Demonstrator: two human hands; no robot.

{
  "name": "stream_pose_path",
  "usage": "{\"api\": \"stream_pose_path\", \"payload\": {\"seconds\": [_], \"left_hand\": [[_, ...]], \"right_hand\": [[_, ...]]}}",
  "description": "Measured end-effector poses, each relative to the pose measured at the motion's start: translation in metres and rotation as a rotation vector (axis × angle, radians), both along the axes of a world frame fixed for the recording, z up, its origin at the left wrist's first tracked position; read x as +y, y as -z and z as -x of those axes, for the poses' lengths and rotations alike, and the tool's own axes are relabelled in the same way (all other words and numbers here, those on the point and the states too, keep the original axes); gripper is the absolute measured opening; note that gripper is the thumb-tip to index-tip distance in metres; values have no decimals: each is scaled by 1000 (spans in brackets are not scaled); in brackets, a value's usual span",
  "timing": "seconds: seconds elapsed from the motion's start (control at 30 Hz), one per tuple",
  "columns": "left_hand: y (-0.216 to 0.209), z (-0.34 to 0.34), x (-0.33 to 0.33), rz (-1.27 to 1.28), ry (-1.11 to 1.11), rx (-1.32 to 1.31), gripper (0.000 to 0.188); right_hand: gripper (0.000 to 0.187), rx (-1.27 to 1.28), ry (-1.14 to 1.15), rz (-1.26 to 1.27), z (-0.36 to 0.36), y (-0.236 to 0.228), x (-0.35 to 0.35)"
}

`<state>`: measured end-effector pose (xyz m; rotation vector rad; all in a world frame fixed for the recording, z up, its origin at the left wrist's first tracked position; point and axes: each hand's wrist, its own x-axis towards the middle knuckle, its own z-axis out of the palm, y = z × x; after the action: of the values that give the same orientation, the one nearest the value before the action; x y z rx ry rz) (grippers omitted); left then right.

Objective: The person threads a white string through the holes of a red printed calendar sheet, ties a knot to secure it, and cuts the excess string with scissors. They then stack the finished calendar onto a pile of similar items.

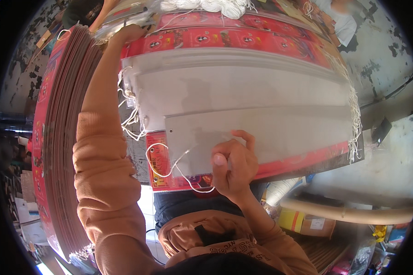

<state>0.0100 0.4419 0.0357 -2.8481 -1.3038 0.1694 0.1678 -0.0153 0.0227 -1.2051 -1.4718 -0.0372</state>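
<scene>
My left hand (132, 33) reaches to the far left, beside a pile of pale strands and clear plastic (124, 22). Its fingers are too small and partly hidden to read. My right hand (236, 165) is over the near edge of a grey-backed sheet (188, 133), fingers curled in and thumb up. A white cord (147, 158) loops over a red printed card (158, 183) and the sheet; one end lies on the grey surface, the other runs under my right hand. Whether the fingers grip it is hidden. More grey-backed sheets (243, 82) lie stacked beyond.
A tall stack of red-edged cards (64, 137) stands left of my left arm. White cord skeins (206, 4) lie at the far edge. Cords hang from the stack's right side (353, 123). Another person (337, 23) is at the far right. Boxes (303, 223) sit below right.
</scene>
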Motion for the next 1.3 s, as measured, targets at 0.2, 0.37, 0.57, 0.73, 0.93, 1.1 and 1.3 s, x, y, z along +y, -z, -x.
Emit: {"api": "stream_pose_path", "payload": {"seconds": [0.2,0.37,0.57,0.73,0.93,1.1,1.3], "left_hand": [[-6,-13,-21,-28,-361,-146,57],[10,-7,12,-127,-463,-108,54],[-22,-40,-47,-232,-374,-93,43],[-17,-30,-34,-391,-211,-128,36],[-1,-39,-21,-569,-283,-98,39],[-5,-33,-1,-601,-498,-512,39],[-13,-16,47,-111,-678,-1249,40]], "right_hand": [[13,-77,22,70,4,-2,2],[16,-86,-17,124,9,-6,4],[17,-89,14,118,6,-4,5],[17,-78,6,102,7,-6,5],[17,-66,46,85,6,-2,8],[17,-69,60,90,7,-3,8],[17,-44,67,98,9,0,9]]}}
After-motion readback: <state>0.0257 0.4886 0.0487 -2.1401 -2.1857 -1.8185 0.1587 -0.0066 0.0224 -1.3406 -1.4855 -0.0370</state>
